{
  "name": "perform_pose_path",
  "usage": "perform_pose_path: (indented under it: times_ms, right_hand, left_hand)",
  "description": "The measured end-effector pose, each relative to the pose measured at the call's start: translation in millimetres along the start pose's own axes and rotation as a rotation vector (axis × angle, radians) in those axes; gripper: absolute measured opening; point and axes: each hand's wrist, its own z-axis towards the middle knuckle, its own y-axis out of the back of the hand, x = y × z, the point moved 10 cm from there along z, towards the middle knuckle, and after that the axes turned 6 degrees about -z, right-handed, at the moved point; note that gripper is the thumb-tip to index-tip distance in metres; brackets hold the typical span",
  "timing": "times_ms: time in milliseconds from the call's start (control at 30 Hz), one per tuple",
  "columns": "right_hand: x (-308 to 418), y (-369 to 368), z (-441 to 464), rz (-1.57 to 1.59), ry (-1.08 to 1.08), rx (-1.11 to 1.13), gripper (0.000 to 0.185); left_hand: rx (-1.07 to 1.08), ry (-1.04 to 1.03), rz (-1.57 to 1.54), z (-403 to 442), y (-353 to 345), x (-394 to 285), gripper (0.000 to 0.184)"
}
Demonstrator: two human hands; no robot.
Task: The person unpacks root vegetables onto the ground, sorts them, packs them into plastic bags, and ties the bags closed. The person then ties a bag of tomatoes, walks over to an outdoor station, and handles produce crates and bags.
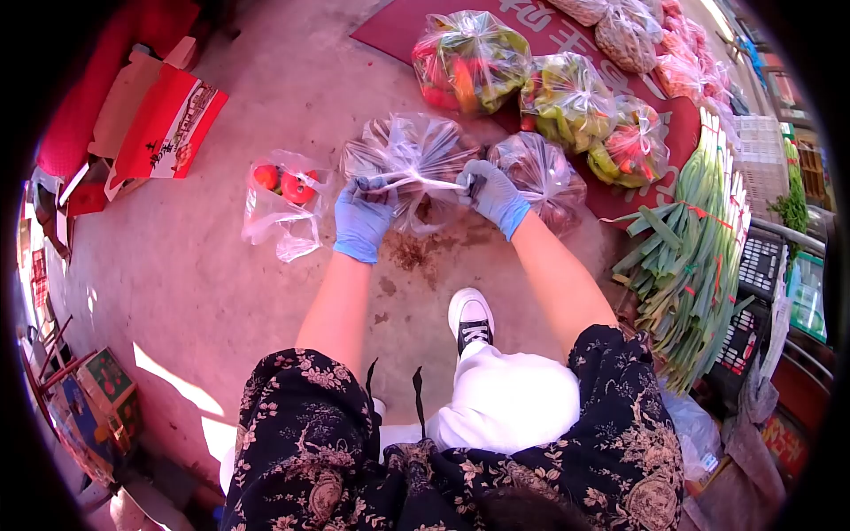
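Observation:
In the head view a clear plastic bag [403, 150] with dark brownish contents stands on the floor, its top gathered and stretched sideways. My left hand [365, 212], in a blue glove, is closed on the left end of the twisted plastic. Gloved the same way, my right hand [494, 195] pinches the right end. What the bag holds I cannot make out. Left of my left hand lies a thin bag of red tomatoes [299, 187], its handles loose. A second bag with dark contents [538, 173] sits just beyond my right hand.
Bags of green and red peppers [474, 66] rest on a red mat [390, 31] at the back. Bundled leeks [695, 257] lean by black crates [760, 265] on the right. An opened red carton [168, 119] is at left. Soil [412, 252] is scattered on the floor.

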Motion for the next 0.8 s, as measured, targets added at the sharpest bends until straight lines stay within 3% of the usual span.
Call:
perform_pose_path:
  times_ms: [33, 67, 100, 167, 300, 367, 433, 500, 533, 600, 667, 700, 767, 800]
  right_hand:
    - [8.3, -17.8, -5.0, -0.245, -0.021, 0.147, 0.017]
    - [27.4, -35.0, -16.7, -0.748, -0.031, 0.117, 0.021]
    - [41.3, -46.3, -16.7, -1.094, 0.136, 0.103, 0.028]
    - [83.5, -61.4, -31.7, -1.630, 0.331, -0.124, 0.043]
    - [95.9, -59.1, -34.5, -1.704, 0.458, -0.357, 0.030]
    - [85.2, -24.4, -18.4, -1.679, 0.403, -0.466, 0.031]
    - [84.3, -17.3, -9.5, -1.636, 0.415, -0.480, 0.033]
    - [21.1, 22.2, -0.8, -0.790, -0.278, -0.270, 0.032]
    - [17.3, 0.4, -6.0, -0.460, -0.300, -0.092, 0.031]
    - [16.5, -53.5, -31.1, 0.208, -0.332, 0.271, 0.028]
    - [-2.7, -82.2, -51.6, 0.035, -0.413, 0.303, 0.022]
    - [-2.2, -96.7, -59.1, -0.140, -0.411, 0.330, 0.022]
    - [-12.3, -97.6, -52.6, -0.200, -0.408, 0.269, 0.024]
    - [-12.8, -93.2, -44.4, -0.206, -0.377, 0.264, 0.027]
  left_hand:
    - [0.092, 0.046, 0.012, 4.5, -8.4, 3.0, 0.020]
    - [0.191, 0.091, 0.025, 12.3, -18.7, 2.9, 0.020]
    - [0.291, 0.137, 0.039, 15.6, -29.5, 5.4, 0.021]
    - [0.070, 0.089, 0.168, 14.5, -28.8, -0.2, 0.023]
    - [-0.068, 0.015, 0.448, 25.1, -7.9, -28.5, 0.024]
    - [-0.190, -0.084, 0.391, 24.8, 10.4, -34.9, 0.022]
    - [-0.169, -0.064, 0.270, 22.4, 14.0, -26.4, 0.014]
    - [0.022, 0.061, 0.320, 9.4, -10.9, -7.3, 0.006]
    - [0.120, 0.123, 0.349, 0.6, -33.3, 1.9, 0.014]
    - [0.189, 0.213, 0.751, -23.5, -55.6, 21.4, 0.037]
    - [0.199, 0.345, 0.995, -32.0, -50.0, 42.1, 0.066]
    - [0.236, 0.348, 1.069, -31.8, -53.1, 50.4, 0.066]
    - [0.304, 0.344, 1.222, -33.9, -57.4, 64.3, 0.065]
    - [0.432, 0.342, 1.245, -22.3, -46.4, 68.2, 0.051]
